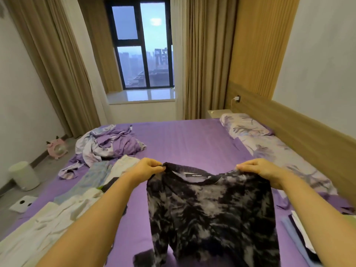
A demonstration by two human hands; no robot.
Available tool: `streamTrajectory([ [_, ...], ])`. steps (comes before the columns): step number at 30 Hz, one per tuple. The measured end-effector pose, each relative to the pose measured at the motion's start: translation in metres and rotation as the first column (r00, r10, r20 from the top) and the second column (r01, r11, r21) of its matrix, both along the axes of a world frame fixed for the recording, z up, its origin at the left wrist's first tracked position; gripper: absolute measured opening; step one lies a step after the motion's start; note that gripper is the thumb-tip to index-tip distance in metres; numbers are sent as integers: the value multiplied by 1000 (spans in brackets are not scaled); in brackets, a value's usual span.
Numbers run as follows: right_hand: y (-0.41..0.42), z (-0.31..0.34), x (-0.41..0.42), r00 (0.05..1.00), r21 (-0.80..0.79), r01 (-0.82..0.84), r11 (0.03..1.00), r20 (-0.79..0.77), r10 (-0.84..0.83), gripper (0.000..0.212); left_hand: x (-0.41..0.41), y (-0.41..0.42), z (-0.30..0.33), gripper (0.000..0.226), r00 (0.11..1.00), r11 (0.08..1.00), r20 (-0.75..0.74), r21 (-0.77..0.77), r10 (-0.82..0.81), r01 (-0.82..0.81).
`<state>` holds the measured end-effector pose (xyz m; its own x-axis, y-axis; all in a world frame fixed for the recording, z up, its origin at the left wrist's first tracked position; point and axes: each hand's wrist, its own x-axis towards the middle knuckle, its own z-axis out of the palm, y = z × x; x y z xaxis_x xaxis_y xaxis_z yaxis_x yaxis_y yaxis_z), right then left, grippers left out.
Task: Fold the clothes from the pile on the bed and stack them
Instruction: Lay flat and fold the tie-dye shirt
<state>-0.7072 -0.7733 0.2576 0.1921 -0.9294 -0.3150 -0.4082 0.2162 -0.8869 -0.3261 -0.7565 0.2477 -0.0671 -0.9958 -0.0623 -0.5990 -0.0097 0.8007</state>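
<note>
A black and grey tie-dye top (212,211) hangs in front of me above the purple bed (188,143), its neckline and label facing me. My left hand (147,167) pinches its left shoulder and my right hand (258,168) grips its right shoulder. The lower hem trails onto the sheet. To my left lies the pile of unfolded clothes (63,209), mostly white and pale blue pieces. At the right edge sits a stack of folded clothes (300,234), partly hidden behind my right forearm.
A crumpled purple duvet (111,143) lies at the far left of the bed. Patterned pillows (248,126) line the wooden headboard (300,128) on the right. On the floor at left stand a white bin (24,175) and a pink object (56,148).
</note>
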Motion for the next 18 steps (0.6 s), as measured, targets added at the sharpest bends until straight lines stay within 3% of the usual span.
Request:
streamTrajectory([
  [3, -4, -20, -3, 996, 93, -55, 994, -59, 60, 42, -8, -10, -22, 20, 998, 999, -65, -40, 19, -22],
  [5, -9, -36, -3, 994, 113, -59, 992, -82, 68, 29, -11, -17, -38, 18, 999, 1000, -48, -24, 7, -8],
  [8, -22, -64, -3, 997, 78, 26, 997, -73, -20, 12, -11, -30, -63, 17, 1000, 1000, 22, -21, 16, -16],
  [11, -36, -92, 2, 990, 74, 137, 988, -41, -134, 16, -10, -47, -90, 17, 998, 999, 50, -14, 43, -42],
  [15, -56, -128, 16, 978, 93, 197, 976, -87, -190, 24, -7, -71, -131, 40, 995, 991, -3, 90, 101, -100],
  [18, -74, -159, 29, 965, 112, 251, 961, -105, -240, 23, -3, -90, -169, 46, 993, 970, -67, 228, 96, -78],
])
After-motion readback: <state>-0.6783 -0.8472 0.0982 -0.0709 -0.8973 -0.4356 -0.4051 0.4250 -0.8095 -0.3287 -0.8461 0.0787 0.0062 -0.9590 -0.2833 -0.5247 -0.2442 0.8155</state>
